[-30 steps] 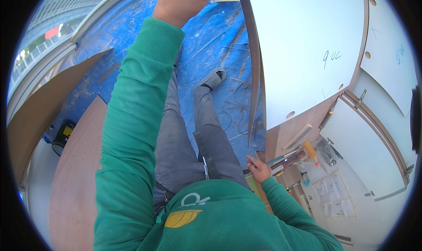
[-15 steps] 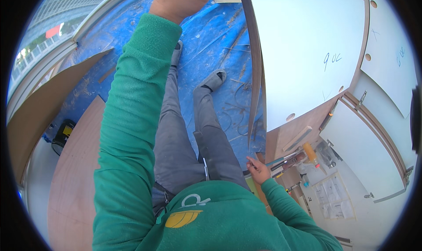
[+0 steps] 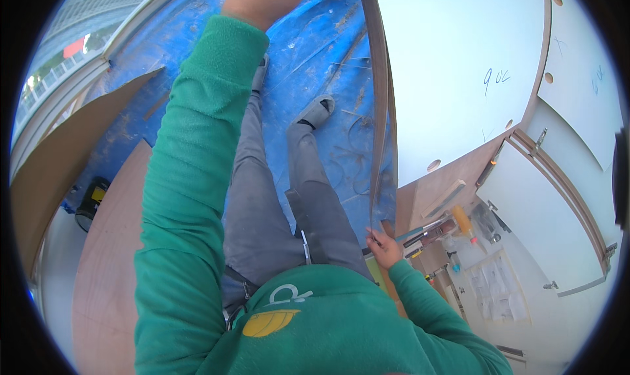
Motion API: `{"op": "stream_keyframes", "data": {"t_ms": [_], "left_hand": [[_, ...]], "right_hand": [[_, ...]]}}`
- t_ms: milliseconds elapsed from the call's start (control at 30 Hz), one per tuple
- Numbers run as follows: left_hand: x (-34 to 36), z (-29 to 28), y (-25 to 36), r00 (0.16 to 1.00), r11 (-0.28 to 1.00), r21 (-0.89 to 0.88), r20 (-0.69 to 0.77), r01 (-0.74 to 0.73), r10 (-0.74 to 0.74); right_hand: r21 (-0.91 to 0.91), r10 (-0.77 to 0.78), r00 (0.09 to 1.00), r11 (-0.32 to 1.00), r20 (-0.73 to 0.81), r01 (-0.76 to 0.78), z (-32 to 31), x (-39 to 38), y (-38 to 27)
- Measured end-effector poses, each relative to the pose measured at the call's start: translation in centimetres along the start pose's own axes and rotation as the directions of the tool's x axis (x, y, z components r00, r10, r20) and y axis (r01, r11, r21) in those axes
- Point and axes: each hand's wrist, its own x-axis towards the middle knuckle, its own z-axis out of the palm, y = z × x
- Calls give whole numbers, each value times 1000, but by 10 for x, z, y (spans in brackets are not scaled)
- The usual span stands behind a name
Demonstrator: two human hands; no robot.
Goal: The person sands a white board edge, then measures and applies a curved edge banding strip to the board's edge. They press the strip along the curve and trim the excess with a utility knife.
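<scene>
My left hand (image 3: 266,0) is raised at the top of the view, beside the upper end of a long brown strip (image 3: 379,99); its fingers lie beyond the picture's edge. The thin strip runs down along the near side of a large white panel (image 3: 459,73) and narrows to a point. Just below that point is my right hand (image 3: 386,249), low at my right side. Its fingers are pinched together around something small and dark that I cannot make out. Whether the fingertips touch the strip is not clear.
Blue sheeting (image 3: 328,53) covers the floor under my feet. A curved-looking wooden board (image 3: 111,263) and a brown sheet (image 3: 72,145) stand at the left, near a dark container (image 3: 92,204). Tools, including a yellow-headed mallet (image 3: 462,220), lie at the right beside a hinged white door (image 3: 538,211).
The view has shifted slightly. My left hand sits a little higher in the picture, and the strip's lower tip appears closer to my right fingertips. My right hand stays pinched.
</scene>
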Motion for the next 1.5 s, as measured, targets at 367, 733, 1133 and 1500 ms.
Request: {"op": "stream_keyframes", "data": {"t_ms": [367, 733, 1133, 1500], "left_hand": [[-151, 85, -2, 958, 990, -37, -250, 134, -139], [-140, 112, 4, 893, 982, -167, -425, 87, -151], [-142, 109, 0, 892, 969, -220, -405, 117, -199], [-142, 108, -5, 895, 974, -210, -413, 86, -168]], "right_hand": [[-118, -130, 990, 984, 61, 137, -26, 13, -9], [-175, -232, 947, 946, 224, 273, -49, 22, -5], [-116, -119, 965, 982, 235, 150, -35, 24, -14], [-101, -86, 969, 989, 233, 112, -29, 24, -12]]}}
